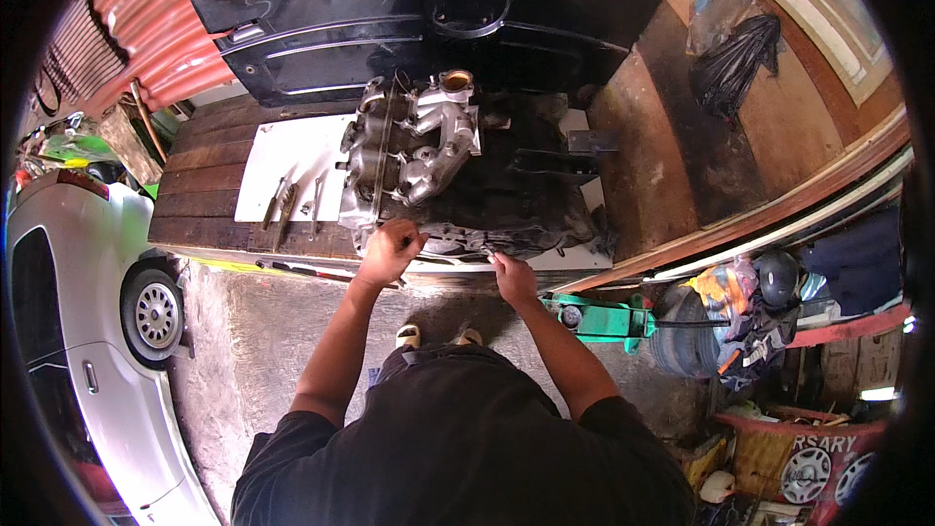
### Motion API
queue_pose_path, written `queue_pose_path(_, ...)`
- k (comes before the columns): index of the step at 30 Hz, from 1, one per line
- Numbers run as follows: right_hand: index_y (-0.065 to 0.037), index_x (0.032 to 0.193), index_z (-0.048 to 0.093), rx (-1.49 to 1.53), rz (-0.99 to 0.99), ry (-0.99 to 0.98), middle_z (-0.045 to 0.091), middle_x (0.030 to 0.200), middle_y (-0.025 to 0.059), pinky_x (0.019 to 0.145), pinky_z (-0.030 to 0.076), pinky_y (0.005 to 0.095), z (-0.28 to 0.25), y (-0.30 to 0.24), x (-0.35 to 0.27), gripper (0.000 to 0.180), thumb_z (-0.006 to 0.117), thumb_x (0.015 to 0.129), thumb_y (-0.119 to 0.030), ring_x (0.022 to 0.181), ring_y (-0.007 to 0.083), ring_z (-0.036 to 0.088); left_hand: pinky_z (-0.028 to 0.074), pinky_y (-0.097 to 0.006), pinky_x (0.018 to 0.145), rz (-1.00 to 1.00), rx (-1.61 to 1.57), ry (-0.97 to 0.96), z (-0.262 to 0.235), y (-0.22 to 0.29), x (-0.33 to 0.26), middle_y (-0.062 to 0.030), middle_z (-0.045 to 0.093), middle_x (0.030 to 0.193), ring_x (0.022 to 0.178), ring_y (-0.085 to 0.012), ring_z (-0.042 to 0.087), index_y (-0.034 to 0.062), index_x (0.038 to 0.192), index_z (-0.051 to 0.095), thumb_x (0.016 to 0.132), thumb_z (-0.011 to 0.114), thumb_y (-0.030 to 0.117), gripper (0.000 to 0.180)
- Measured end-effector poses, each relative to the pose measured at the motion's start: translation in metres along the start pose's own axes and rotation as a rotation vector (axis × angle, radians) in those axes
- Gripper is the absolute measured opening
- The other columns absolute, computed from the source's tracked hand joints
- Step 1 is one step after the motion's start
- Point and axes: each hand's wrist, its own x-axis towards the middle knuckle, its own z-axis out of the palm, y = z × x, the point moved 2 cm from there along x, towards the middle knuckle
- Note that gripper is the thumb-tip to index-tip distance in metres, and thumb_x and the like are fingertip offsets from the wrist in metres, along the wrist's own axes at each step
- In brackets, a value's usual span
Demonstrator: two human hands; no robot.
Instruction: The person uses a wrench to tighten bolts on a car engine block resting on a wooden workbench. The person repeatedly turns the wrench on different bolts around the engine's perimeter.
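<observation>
A silver metal engine part [429, 151] with curved pipes, like a cylinder head with its intake manifold, lies on the bench before me. My left hand [392, 249] is closed in a fist by its near end; anything inside the fingers is hidden. To the right, my right hand [514, 278] pinches something small and pale at the bench's front edge, too small to name. Between the hands and beyond lies a crumpled dark cloth [545, 234]. Left of the engine part, pliers [273, 205] and a wrench [316, 206] rest on a white sheet [292, 151].
A black vehicle door panel [360, 24] stands behind the wooden bench [200, 180]. On the floor to the right are a green floor jack [604, 319] and a tyre [682, 331]. A silver car [93, 331] is parked at the left. Black plastic bags [735, 68] lie at the far right.
</observation>
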Motion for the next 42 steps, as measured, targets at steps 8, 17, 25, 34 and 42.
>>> queue_pose_path(8,-0.016,0.089,0.069,-0.352,-0.202,-0.194,0.066,0.072,0.0150,0.058,0.051,0.0465,-0.056,-0.021,0.026,0.021,0.055,0.090,-0.032,0.067,0.0341,0.066,0.044,-0.039,0.062,-0.028,-0.017,-0.022,-0.002,0.001,0.000,-0.0131,0.056,0.068,0.068,-0.0309,0.057,0.0003,0.070,0.058,0.083,0.067,0.021,0.026)
queue_pose_path(17,-0.012,0.086,0.070,-0.374,-0.226,-0.281,0.067,0.074,0.0148,0.062,0.052,0.0459,-0.077,-0.046,0.036,0.019,0.061,0.086,-0.027,0.073,0.0336,0.067,0.045,-0.039,0.062,-0.011,-0.040,-0.015,-0.003,0.003,0.000,-0.0129,0.057,0.069,0.069,-0.0305,0.058,0.0008,0.071,0.059,0.083,0.067,0.020,0.024)
queue_pose_path(25,-0.009,0.105,0.063,0.307,0.059,-0.157,0.062,0.071,0.0105,0.055,0.046,0.0383,-0.035,0.015,0.008,0.027,0.055,0.094,-0.032,0.063,0.0230,0.062,0.044,-0.039,0.062,0.014,-0.033,-0.005,-0.002,0.002,-0.001,-0.0125,0.057,0.069,0.068,-0.0311,0.056,0.0011,0.071,0.059,0.082,0.068,0.019,0.023)
queue_pose_path(34,-0.008,0.106,0.058,0.872,0.189,-0.285,0.041,0.058,-0.0021,0.044,0.035,0.0236,0.023,0.007,-0.012,0.022,0.046,0.100,-0.026,0.048,0.0064,0.038,0.044,-0.038,0.062,-0.009,-0.031,-0.035,-0.005,0.004,0.000,-0.0117,0.057,0.069,0.068,-0.0300,0.055,0.0014,0.071,0.058,0.083,0.068,0.019,0.024)
queue_pose_path(42,-0.005,0.096,0.061,0.772,0.263,-0.232,0.042,0.058,-0.0035,0.049,0.035,0.0246,0.037,0.013,-0.008,0.027,0.049,0.099,-0.028,0.052,0.0058,0.040,0.044,-0.039,0.062,-0.040,-0.042,-0.029,-0.003,0.005,0.000,-0.0114,0.056,0.067,0.068,-0.0300,0.056,0.0004,0.068,0.056,0.083,0.067,0.016,0.024)
